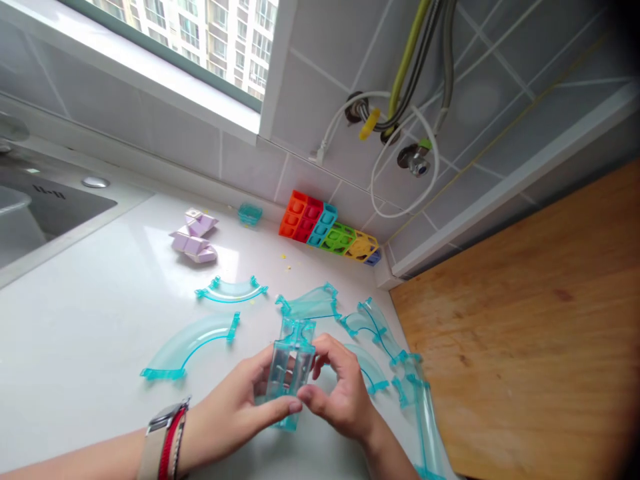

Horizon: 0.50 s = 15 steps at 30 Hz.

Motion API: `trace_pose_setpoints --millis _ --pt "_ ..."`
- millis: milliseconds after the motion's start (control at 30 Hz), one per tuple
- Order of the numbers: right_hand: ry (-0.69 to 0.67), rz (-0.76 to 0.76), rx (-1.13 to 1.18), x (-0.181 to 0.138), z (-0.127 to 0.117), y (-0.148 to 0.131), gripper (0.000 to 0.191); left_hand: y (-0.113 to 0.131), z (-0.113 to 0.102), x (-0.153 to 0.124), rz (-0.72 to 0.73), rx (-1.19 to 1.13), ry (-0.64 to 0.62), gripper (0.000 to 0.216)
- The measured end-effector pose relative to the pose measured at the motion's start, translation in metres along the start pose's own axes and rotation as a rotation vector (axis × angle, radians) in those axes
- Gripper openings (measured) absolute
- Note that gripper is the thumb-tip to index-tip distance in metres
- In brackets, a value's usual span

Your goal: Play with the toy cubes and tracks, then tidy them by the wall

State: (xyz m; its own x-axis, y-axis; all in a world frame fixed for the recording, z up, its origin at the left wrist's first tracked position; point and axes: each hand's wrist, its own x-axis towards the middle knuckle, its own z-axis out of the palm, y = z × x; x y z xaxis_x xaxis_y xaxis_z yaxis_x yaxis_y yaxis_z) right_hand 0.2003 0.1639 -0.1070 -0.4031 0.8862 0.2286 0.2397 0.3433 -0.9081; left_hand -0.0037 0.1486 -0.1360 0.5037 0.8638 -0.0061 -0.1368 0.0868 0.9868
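Observation:
A clear teal plastic track piece point(294, 360), box-like with a notched connector at its far end, is held above the white counter. My left hand point(240, 400) wraps round its left side, thumb lying across the near part. On the other side my right hand point(345, 393) grips it, with thumb and index finger at its right edge. Curved teal track pieces lie about: one point(193, 340) left of my left hand, another point(233, 290) farther back. Just beyond the held piece rests a wide track piece point(310, 303). A curved piece point(367, 367) is partly hidden behind my right hand.
Coloured cube blocks point(327, 229) stand in a row by the tiled wall. A lilac folded object point(194, 237) and small teal pieces point(249, 214) sit at the back. A sink point(60, 193) is left, a wooden board point(525, 320) right. More track point(427, 427) lies along the board.

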Motion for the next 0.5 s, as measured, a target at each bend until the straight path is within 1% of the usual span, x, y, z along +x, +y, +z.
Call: trace_pose_setpoints --millis 100,167,267,300,333,367,400,433,500 --pt "-0.017 -0.022 -0.065 -0.002 -0.003 0.003 0.028 0.003 0.001 -0.002 0.032 0.071 -0.020 0.044" --pt "-0.030 -0.030 -0.087 -0.005 -0.004 0.008 0.029 0.001 0.000 -0.004 0.020 0.113 -0.023 0.049" --pt "-0.019 0.017 0.012 -0.009 -0.012 0.014 0.032 -0.006 0.000 -0.006 0.004 0.117 0.003 0.074" --pt "0.015 0.043 0.066 -0.008 -0.018 0.013 0.033 -0.009 0.000 -0.007 0.009 0.104 0.007 0.082" --pt "0.064 0.068 0.110 -0.006 -0.026 0.011 0.034 -0.012 0.000 -0.007 0.017 0.093 0.003 0.086" --pt "0.130 0.090 0.128 -0.001 -0.038 0.006 0.035 -0.014 0.000 -0.007 0.026 0.090 -0.013 0.083" --pt "0.203 0.110 0.113 0.005 -0.051 0.001 0.036 -0.015 0.000 -0.006 0.030 0.099 -0.034 0.077" --pt "0.268 0.130 0.061 0.014 -0.067 -0.006 0.037 -0.016 0.000 -0.005 0.028 0.119 -0.053 0.067" --pt "0.355 0.205 -0.149 0.038 -0.101 -0.017 0.043 -0.013 0.000 -0.004 0.016 0.183 -0.086 0.047"
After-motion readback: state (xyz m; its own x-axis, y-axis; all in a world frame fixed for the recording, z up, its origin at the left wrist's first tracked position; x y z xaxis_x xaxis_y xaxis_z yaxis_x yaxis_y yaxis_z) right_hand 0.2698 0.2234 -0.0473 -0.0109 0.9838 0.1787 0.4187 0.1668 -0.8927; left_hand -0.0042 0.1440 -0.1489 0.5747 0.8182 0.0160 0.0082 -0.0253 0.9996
